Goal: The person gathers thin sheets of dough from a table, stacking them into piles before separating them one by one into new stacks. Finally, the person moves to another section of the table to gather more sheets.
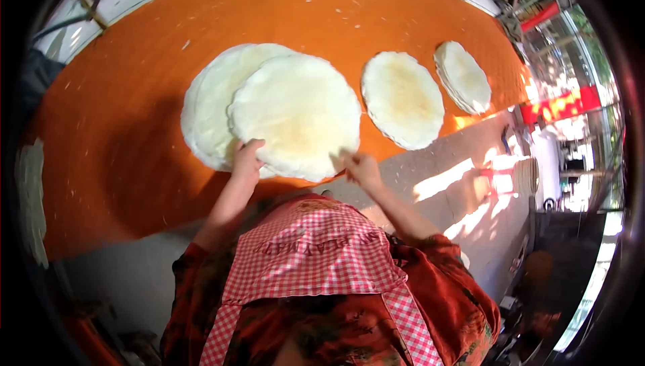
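Note:
A large round pale flatbread (pixel 295 114), browned faintly near its middle, lies in front of me. It overlaps a stack of similar flatbreads (pixel 208 107) on its left. My left hand (pixel 247 161) grips the front flatbread's lower left edge, thumb on top and the other fingers partly hidden. At the lower right edge, my right hand (pixel 363 170) pinches the same flatbread between closed fingers.
An orange-covered table (pixel 376 6) carries the breads and some scattered flakes. To the right lie another flatbread (pixel 403 100) and a small stack of flatbreads (pixel 463 78). Beyond the table's right edge, a red stool (pixel 500 181) stands on the sunlit floor.

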Tool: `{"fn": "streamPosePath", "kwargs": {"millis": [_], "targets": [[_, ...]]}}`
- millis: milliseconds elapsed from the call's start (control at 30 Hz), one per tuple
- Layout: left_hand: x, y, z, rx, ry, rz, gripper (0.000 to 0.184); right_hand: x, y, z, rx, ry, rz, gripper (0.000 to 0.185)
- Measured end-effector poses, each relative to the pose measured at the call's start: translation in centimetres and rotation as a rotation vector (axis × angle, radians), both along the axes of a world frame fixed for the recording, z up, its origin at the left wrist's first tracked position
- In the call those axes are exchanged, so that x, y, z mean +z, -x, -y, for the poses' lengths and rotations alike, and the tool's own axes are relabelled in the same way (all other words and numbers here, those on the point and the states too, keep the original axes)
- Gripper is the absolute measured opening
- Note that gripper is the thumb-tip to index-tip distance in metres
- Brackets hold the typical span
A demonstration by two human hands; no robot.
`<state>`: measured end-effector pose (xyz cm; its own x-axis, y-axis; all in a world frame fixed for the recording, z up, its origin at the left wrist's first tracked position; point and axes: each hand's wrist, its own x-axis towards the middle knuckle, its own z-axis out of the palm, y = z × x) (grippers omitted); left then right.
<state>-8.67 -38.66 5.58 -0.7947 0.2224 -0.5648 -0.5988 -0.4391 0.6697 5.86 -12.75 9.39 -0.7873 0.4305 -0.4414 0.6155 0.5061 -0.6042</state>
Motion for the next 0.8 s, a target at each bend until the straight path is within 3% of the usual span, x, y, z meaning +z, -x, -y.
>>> {"fn": "streamPosePath", "kwargs": {"millis": [33,133,233,333,433,567,667,767,800], "targets": [[0.6,0.1,-0.2,0.009,-0.056,0.006,0.04,0.5,-2.1,0.9,-0.089,0.303,0.172,0.04],[5.4,-0.3,-1.3,-0.056,-0.005,0.026,0.039,-0.7,-4.6,2.4,-0.453,1.06,0.065,0.047],[7.4,-1.5,-2.0,-0.104,-0.136,0.007,0.038,1.0,-3.0,4.0,-0.738,1.498,-0.46,0.059],[4.2,-3.0,0.6,-0.255,0.039,0.125,0.044,-0.2,-1.5,2.4,-0.838,1.606,-0.661,0.057],[1.9,-4.4,1.7,-0.384,-0.127,0.099,0.044,-2.7,-0.2,0.5,-0.785,1.362,-0.466,0.051],[3.8,-3.2,2.2,-0.222,-0.328,0.213,0.047,-2.2,0.6,0.0,-0.824,1.206,-0.377,0.046],[4.6,-2.6,2.0,-0.154,-0.357,0.201,0.046,2.8,1.0,0.6,-0.677,0.922,-0.528,0.043],[3.3,-2.8,1.4,-0.15,-0.305,0.185,0.045,5.8,1.3,-0.5,-0.698,0.975,-0.439,0.043],[3.2,-3.1,2.1,-0.319,0.047,-0.236,0.044,6.3,1.5,-1.2,-0.715,1.013,-0.401,0.043]]}}
